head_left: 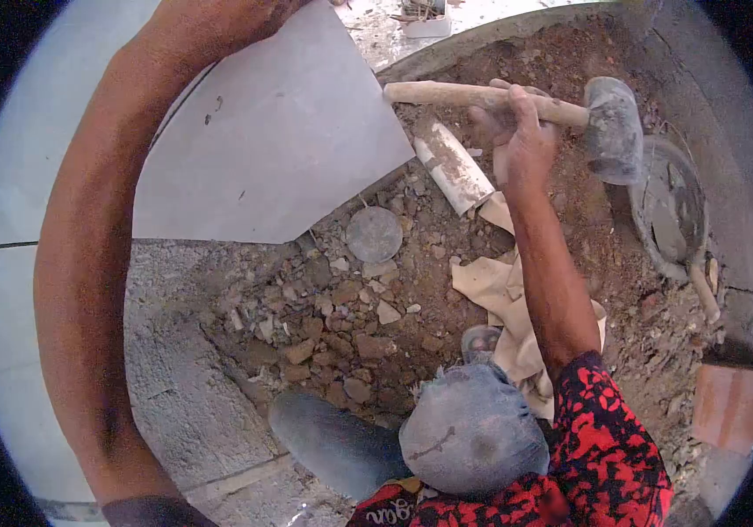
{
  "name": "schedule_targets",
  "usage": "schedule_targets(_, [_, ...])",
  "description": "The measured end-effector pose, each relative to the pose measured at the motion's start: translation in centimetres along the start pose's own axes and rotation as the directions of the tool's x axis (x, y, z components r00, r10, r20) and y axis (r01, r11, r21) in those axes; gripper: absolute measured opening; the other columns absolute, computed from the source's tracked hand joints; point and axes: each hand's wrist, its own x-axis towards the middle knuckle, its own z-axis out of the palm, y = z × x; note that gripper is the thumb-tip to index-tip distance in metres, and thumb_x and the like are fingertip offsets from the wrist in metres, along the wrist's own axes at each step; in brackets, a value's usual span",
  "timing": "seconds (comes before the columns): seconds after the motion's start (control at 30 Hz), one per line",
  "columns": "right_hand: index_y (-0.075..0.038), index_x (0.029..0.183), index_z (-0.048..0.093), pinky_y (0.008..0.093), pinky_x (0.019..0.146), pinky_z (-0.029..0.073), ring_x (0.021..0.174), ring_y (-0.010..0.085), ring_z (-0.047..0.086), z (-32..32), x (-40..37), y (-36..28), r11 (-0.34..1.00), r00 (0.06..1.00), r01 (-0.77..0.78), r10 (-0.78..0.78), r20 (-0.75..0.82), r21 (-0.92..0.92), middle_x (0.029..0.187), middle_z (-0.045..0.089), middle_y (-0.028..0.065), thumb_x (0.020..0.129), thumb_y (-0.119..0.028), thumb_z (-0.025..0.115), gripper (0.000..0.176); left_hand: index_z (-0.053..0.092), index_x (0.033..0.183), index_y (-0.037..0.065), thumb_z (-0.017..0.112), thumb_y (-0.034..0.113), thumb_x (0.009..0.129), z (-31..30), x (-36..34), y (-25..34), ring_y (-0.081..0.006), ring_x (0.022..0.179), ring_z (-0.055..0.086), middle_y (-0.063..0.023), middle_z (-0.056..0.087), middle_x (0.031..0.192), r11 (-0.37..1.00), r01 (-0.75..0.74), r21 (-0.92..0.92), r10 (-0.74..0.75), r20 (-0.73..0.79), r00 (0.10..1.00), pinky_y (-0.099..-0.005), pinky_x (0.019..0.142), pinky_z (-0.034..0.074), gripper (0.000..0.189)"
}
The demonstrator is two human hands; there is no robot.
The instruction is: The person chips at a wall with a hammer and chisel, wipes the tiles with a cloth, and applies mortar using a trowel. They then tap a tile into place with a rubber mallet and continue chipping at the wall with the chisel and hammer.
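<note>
My right hand [524, 132] is closed around the wooden handle of a rubber mallet [614, 127], held level above a bed of reddish soil and broken rubble [341, 325]. My left arm curves up the left side. My left hand [227, 16] reaches the top edge of a large pale tile [289, 132] that lies tilted over the rubble. The picture's edge cuts off its fingers, so its grip cannot be made out. A round grey disc [374, 234] lies just below the tile's corner.
A short white pipe piece [453, 167] and a torn tan paper bag [491, 281] lie under my right arm. A pan of grey mortar [671, 211] sits at the right, a red brick [732, 404] below it. My dusty knee [473, 430] and shoe [333, 439] are at the bottom. Laid pale tiles [7, 176] border the left.
</note>
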Motion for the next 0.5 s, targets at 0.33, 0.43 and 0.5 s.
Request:
schedule_targets(0.33, [0.000, 0.103, 0.057, 0.0346, 0.073, 0.040, 0.081, 0.0187, 0.050, -14.5, -4.6, -8.9, 0.092, 0.948, 0.317, -0.066, 0.312, -0.944, 0.093, 0.058, 0.0070, 0.083, -0.022, 0.052, 0.030, 0.060, 0.086, 0.014, 0.051, 0.009, 0.074, 5.2, 1.2, -1.0, -0.0211, 0.090, 0.054, -0.0012, 0.054, 0.093, 0.944, -0.014, -0.330, -0.068, -0.235, 0.970, -0.0376, 0.080, 0.042, 0.015])
schedule_targets(0.43, [0.009, 0.122, 0.034, 0.0371, 0.090, 0.035, 0.106, 0.0340, 0.045, -18.3, -6.7, -11.6, -0.236, 0.968, 0.190, -0.119, 0.222, -0.953, 0.117, 0.045, 0.0255, 0.081, -0.030, 0.054, 0.061, 0.059, 0.090, 0.012, 0.052, 0.011, 0.075, 4.2, -3.0, 3.2, -0.0250, 0.081, 0.057, -0.0088, 0.055, 0.086, 0.944, -0.060, -0.324, -0.114, -0.493, 0.863, -0.0375, 0.073, 0.046, 0.017])
schedule_targets(0.5, [0.002, 0.115, 0.043, 0.0407, 0.079, 0.041, 0.093, 0.0396, 0.051, -22.9, -6.3, -13.0, -0.469, 0.976, 0.216, 0.124, 0.178, -0.856, 0.101, 0.054, 0.0254, 0.078, -0.036, 0.055, 0.055, 0.057, 0.092, 0.010, 0.053, 0.011, 0.074, 3.8, -6.9, 8.4, -0.0250, 0.089, 0.054, -0.0089, 0.054, 0.088, 0.903, 0.110, -0.415, -0.324, -0.492, 0.808, -0.0375, 0.076, 0.044, 0.019])
